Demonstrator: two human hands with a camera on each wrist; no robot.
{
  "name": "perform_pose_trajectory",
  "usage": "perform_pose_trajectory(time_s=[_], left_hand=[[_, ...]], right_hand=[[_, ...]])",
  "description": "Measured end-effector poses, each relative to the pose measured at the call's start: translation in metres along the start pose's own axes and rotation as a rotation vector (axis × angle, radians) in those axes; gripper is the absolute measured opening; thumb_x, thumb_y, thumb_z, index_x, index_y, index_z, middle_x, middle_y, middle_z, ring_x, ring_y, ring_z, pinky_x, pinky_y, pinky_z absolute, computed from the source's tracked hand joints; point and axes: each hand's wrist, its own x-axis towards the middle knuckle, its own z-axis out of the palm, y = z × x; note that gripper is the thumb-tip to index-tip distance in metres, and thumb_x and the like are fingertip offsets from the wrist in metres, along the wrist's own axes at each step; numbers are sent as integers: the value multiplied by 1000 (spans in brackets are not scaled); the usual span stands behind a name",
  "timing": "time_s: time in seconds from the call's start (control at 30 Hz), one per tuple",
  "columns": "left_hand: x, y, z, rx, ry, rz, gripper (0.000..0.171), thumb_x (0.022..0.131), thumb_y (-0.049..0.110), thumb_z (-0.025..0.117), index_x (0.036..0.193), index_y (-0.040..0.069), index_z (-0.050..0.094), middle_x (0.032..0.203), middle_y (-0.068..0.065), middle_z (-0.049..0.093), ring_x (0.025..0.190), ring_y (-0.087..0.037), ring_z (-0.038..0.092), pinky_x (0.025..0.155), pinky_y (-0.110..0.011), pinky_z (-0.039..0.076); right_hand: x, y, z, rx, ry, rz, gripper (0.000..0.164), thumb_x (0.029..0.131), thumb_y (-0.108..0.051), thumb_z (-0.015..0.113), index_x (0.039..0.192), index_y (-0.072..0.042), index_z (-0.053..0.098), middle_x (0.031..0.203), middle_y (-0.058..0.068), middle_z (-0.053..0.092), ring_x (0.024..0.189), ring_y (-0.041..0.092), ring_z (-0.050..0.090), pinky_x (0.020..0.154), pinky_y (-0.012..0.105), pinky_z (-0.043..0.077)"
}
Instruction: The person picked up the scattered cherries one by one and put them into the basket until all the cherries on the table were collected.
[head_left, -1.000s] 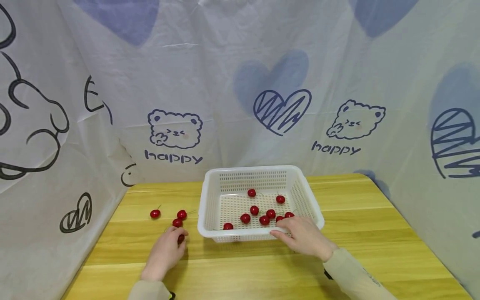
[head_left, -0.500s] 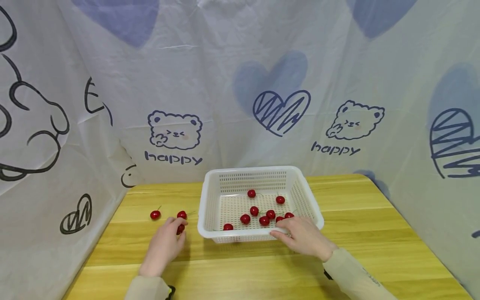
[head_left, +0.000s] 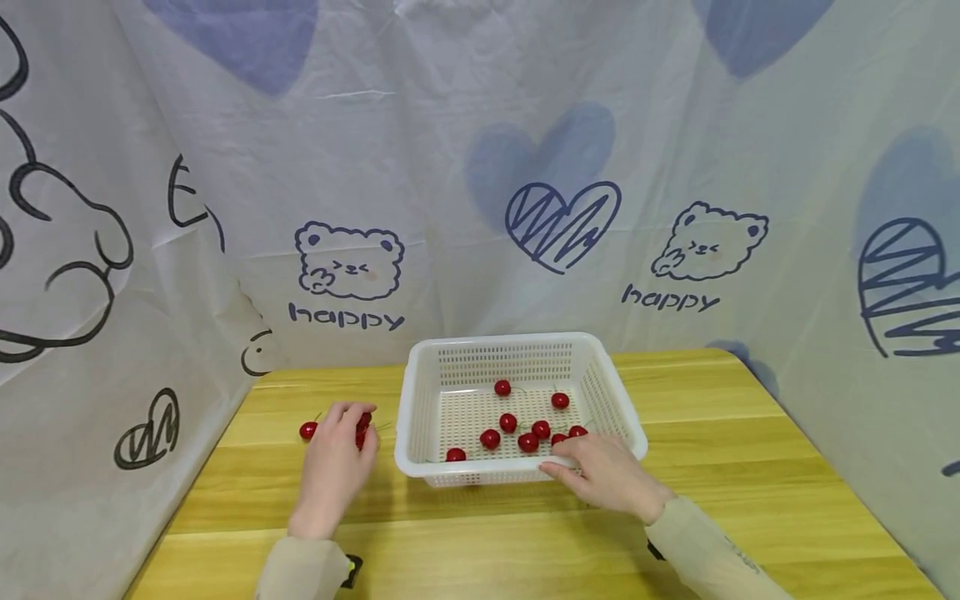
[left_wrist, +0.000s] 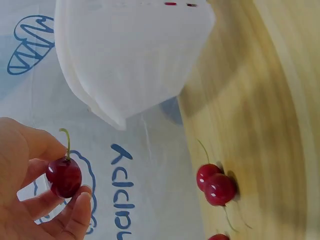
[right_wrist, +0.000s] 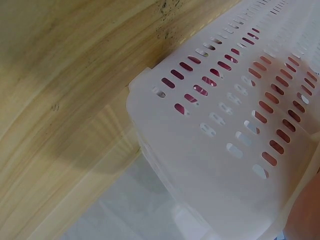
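Observation:
My left hand (head_left: pixel 333 467), left of the basket, holds a dark red cherry (left_wrist: pixel 64 177) between thumb and fingers, its green stem pointing up in the left wrist view. Apart from it, two cherries (left_wrist: pixel 220 190) lie touching on the wooden table, and the edge of another cherry (left_wrist: pixel 218 237) shows below them. In the head view one cherry (head_left: pixel 308 431) is partly behind my left hand. My right hand (head_left: pixel 611 475) grips the front rim of the white plastic basket (head_left: pixel 487 471), fingers over it and thumb outside. Several cherries (head_left: pixel 507 422) lie inside the basket.
The wooden table (head_left: pixel 465 550) reaches under the basket and both arms. Behind and at both sides hangs a pale curtain (head_left: pixel 465 275) printed with hearts and bears, close to the table's back edge.
My left hand has moved away from me along the table, past where the two cherries beside the basket lay, with a cherry in its fingers. The right hand and basket have stayed put.

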Motion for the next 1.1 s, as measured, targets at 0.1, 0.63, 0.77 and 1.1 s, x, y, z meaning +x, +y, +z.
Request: perform_pose_trajectory(time_s=[0.1, 0.63, 0.77, 1.1], left_hand=[[4, 6, 3, -21, 15, 7, 24, 93, 8, 65, 115, 2, 69, 116, -20, 67, 99, -37, 65, 78, -50, 59], [13, 40, 29, -67, 10, 93, 22, 91, 8, 69, 113, 4, 69, 113, -18, 67, 96, -33, 67, 81, -46, 59], [13, 46, 35, -74, -30, 86, 23, 92, 9, 68, 114, 5, 68, 117, -17, 66, 101, -34, 66, 84, -46, 60], [13, 49, 51, -71, -53, 123, 21, 91, 8, 68, 112, 7, 69, 113, -13, 67, 97, -29, 66, 84, -42, 59]], right_hand=[[0, 1, 1, -4, 6, -4, 36, 99, -49, 57, 68, -32, 53, 57, -22, 41, 53, -4, 38, 54, 16, 35], [0, 2, 1, 13, -14, 1, 38, 100, -50, 55, 68, -30, 54, 57, -19, 41, 54, -3, 37, 54, 16, 35], [1, 2, 0, 15, -14, -1, 38, 100, -50, 55, 68, -30, 53, 57, -19, 41, 54, -3, 37, 54, 16, 35], [0, 1, 0, 29, -14, -1, 39, 100, -50, 55, 67, -29, 51, 56, -18, 37, 53, -2, 35, 53, 16, 34]])
